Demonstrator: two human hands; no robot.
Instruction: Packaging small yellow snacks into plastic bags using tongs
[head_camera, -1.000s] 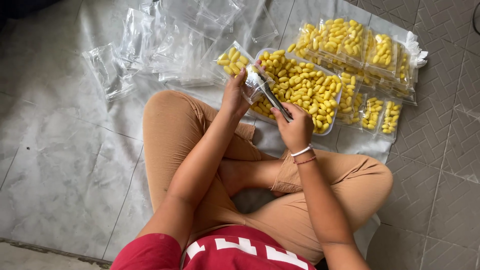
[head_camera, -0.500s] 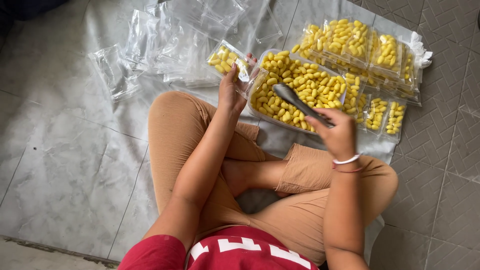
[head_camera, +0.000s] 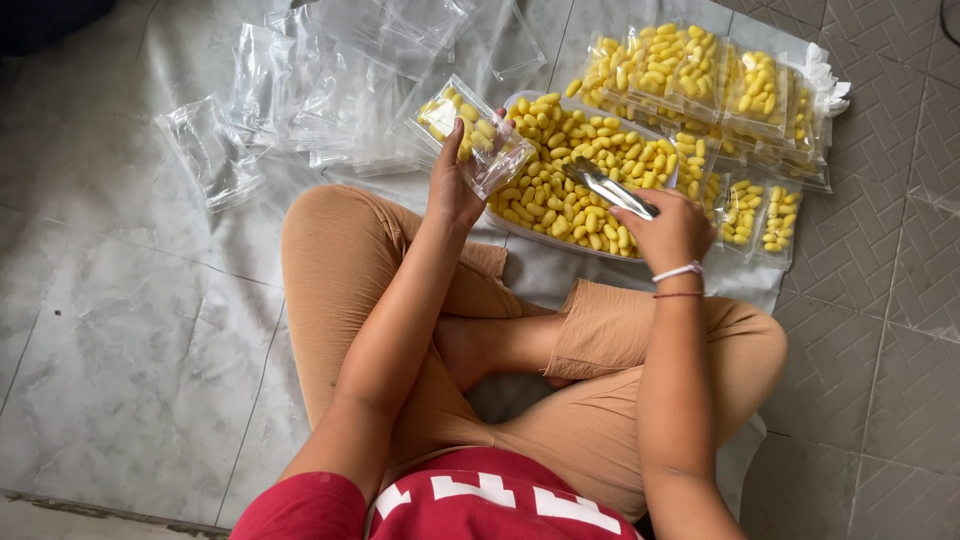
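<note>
I sit cross-legged on a tiled floor. My left hand (head_camera: 455, 190) holds up a clear plastic bag (head_camera: 472, 140) partly filled with small yellow oval pieces, tilted to the left of a white tray (head_camera: 545, 238). The tray is heaped with the same yellow pieces (head_camera: 570, 175). My right hand (head_camera: 672, 232) grips a metal scoop (head_camera: 607, 187), whose blade lies over the pile in the tray.
Several empty clear bags (head_camera: 310, 85) lie spread on the floor at the upper left. Filled bags of yellow pieces (head_camera: 715, 85) are stacked beyond and right of the tray on a white sheet (head_camera: 760, 285). My knees flank the tray.
My left hand has carried the bag away from the scoop toward the left. My right hand has swung right and lowered the scoop onto the pile in the tray.
</note>
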